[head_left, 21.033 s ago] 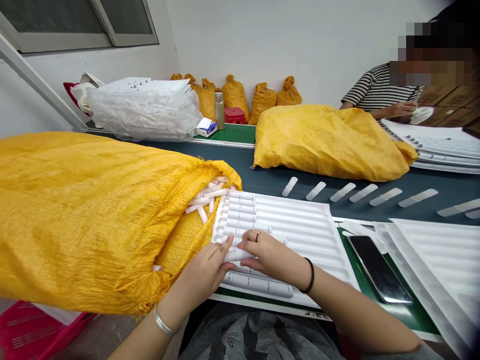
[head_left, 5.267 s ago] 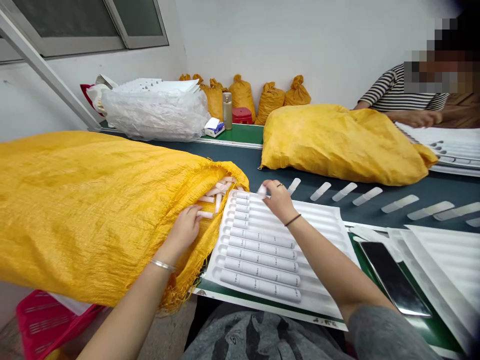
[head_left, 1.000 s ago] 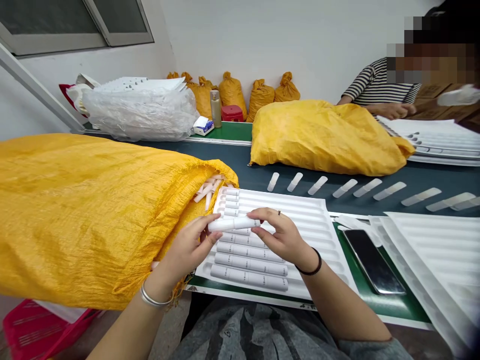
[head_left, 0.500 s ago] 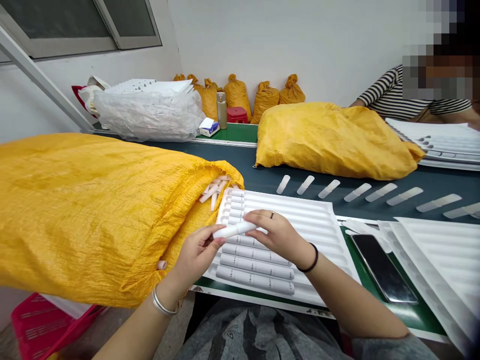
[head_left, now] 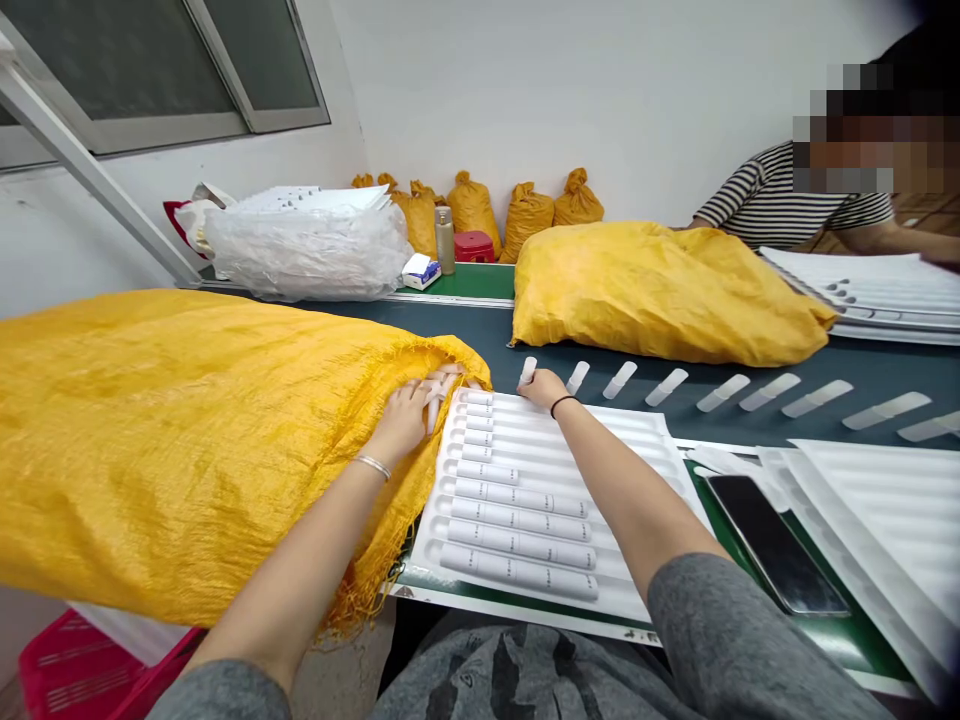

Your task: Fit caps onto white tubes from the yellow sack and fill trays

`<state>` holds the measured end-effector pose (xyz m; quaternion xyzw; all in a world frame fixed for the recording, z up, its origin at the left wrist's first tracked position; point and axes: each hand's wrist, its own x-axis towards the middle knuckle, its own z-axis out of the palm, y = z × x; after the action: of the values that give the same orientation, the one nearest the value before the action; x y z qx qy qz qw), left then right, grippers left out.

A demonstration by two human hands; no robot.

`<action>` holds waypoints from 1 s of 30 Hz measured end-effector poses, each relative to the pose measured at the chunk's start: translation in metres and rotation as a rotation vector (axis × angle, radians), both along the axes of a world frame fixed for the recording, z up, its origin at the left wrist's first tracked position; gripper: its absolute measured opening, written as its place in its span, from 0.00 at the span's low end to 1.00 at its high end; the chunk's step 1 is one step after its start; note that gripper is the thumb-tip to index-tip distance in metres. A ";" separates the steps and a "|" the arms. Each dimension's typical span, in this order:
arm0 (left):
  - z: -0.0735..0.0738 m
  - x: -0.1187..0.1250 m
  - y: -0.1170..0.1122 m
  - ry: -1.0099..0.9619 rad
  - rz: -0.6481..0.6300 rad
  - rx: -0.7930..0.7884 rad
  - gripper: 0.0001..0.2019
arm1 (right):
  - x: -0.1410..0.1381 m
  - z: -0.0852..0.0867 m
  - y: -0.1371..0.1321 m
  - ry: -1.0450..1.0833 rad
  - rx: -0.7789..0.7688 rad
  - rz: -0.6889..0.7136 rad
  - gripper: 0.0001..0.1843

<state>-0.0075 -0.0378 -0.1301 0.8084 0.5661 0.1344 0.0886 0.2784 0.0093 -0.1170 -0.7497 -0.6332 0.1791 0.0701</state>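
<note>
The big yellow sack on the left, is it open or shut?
The sack is open: white tubes show inside, right by the left hand.

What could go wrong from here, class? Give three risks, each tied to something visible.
1. Loose tubes might spill from the open sack, which the left hand reaches into.
2. The right arm crosses above the tray and could nudge its printed tubes.
3. The phone lies near the right sleeve and might get knocked.

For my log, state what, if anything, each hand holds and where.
Right hand: a translucent white tube, by its near end. Left hand, at small white tubes in the yellow woven sack: cannot tell.
</note>
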 end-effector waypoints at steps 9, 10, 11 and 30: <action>0.009 -0.024 0.043 0.070 -0.141 -0.005 0.16 | -0.005 0.009 -0.090 0.024 0.135 0.232 0.14; 0.011 -0.024 0.042 0.061 -0.161 -0.005 0.15 | -0.009 0.005 -0.104 0.054 0.124 0.311 0.13; 0.014 -0.023 0.040 0.049 -0.176 0.000 0.13 | -0.013 0.000 -0.117 0.082 0.110 0.381 0.11; 0.042 0.020 -0.123 -1.323 0.207 -0.402 0.21 | -0.026 0.037 -0.156 1.113 0.404 0.459 0.14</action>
<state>0.0125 -0.1607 -0.0877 0.4665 0.4812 0.4989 0.5495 0.2523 -0.1469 -0.0799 -0.3617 -0.6678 0.4295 0.4886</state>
